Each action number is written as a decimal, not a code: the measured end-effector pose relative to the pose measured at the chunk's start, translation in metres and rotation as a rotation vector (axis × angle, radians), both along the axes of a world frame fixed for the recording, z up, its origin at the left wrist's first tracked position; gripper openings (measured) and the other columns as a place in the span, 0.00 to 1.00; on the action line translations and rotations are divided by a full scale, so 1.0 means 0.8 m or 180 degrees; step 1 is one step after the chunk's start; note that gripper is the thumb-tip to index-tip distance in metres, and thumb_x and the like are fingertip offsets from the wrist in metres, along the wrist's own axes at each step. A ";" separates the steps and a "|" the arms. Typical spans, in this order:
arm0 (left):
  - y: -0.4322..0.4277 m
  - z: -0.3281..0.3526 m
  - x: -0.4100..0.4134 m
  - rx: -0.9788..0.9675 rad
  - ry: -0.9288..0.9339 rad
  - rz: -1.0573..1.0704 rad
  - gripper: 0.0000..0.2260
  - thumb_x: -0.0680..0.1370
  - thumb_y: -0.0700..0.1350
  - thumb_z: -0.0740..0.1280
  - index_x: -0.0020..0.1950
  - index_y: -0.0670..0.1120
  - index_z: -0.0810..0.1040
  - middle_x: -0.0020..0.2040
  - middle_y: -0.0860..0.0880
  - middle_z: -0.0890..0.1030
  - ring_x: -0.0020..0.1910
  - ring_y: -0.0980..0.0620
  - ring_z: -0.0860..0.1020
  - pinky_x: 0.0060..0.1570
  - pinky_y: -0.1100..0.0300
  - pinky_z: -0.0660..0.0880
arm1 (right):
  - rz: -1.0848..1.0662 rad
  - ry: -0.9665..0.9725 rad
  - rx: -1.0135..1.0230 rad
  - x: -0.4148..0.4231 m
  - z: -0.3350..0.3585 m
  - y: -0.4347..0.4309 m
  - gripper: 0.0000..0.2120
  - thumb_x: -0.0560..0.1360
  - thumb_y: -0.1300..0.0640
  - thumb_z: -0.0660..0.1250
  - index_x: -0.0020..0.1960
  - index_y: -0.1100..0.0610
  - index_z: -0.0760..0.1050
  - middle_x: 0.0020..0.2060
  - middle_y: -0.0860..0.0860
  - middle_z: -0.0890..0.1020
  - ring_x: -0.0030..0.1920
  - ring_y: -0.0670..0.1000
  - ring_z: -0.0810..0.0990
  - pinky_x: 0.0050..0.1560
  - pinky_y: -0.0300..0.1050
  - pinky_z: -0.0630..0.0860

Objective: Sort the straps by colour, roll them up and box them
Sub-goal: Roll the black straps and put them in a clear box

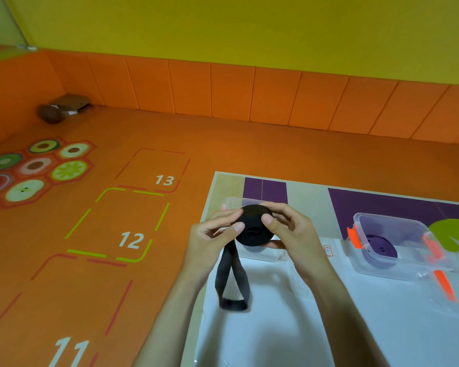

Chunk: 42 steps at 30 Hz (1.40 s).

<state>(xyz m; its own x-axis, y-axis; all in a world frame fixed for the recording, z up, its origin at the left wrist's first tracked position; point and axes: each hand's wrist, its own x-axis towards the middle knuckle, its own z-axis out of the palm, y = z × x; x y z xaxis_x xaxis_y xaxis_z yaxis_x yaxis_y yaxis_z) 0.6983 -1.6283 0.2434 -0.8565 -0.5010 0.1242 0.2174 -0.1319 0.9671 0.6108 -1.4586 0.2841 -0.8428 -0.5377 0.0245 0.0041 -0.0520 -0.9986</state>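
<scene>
A black strap is wound into a thick roll, held in the air above the table between both hands. My left hand pinches the roll's left side with thumb and fingers. My right hand grips its right side, thumb on the front face. The strap's loose end hangs down in a loop over the white sheet. A rolled purple strap lies inside a clear plastic box with orange latches at the right. Another clear box stands behind the hands, mostly hidden.
The table has a purple and beige top and a white sheet in front. A clear lid with orange clips lies at the right. An orange floor mat with numbered squares is to the left, and a brown object sits by the wall.
</scene>
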 end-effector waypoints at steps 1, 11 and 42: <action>0.000 0.001 0.001 -0.0045 0.0009 0.0001 0.12 0.74 0.39 0.76 0.57 0.47 0.88 0.58 0.51 0.87 0.67 0.49 0.80 0.67 0.53 0.76 | 0.0005 0.0048 0.0015 0.000 -0.001 0.001 0.12 0.77 0.56 0.74 0.61 0.53 0.83 0.54 0.51 0.87 0.57 0.52 0.86 0.46 0.50 0.86; -0.038 -0.073 0.025 -0.0478 -0.0771 -0.0656 0.24 0.76 0.59 0.72 0.71 0.52 0.79 0.68 0.56 0.82 0.72 0.57 0.76 0.71 0.56 0.71 | -0.0505 0.0082 -0.0188 -0.008 -0.017 -0.003 0.13 0.74 0.58 0.79 0.58 0.52 0.84 0.54 0.54 0.87 0.59 0.55 0.86 0.50 0.58 0.86; -0.048 -0.241 0.057 -0.0478 -0.2286 0.1090 0.06 0.86 0.40 0.61 0.53 0.47 0.76 0.48 0.42 0.82 0.40 0.41 0.82 0.33 0.47 0.82 | -0.1958 -0.0690 -0.0588 -0.024 -0.061 0.043 0.14 0.79 0.56 0.74 0.63 0.59 0.80 0.56 0.57 0.86 0.56 0.56 0.87 0.44 0.51 0.86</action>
<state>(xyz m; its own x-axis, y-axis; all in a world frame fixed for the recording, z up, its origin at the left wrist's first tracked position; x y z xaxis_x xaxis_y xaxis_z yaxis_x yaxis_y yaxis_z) 0.7439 -1.6668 0.0504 -0.5550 -0.7715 -0.3110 -0.4587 -0.0281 0.8881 0.5916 -1.4239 0.2349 -0.9902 0.0381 -0.1340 0.1183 -0.2788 -0.9530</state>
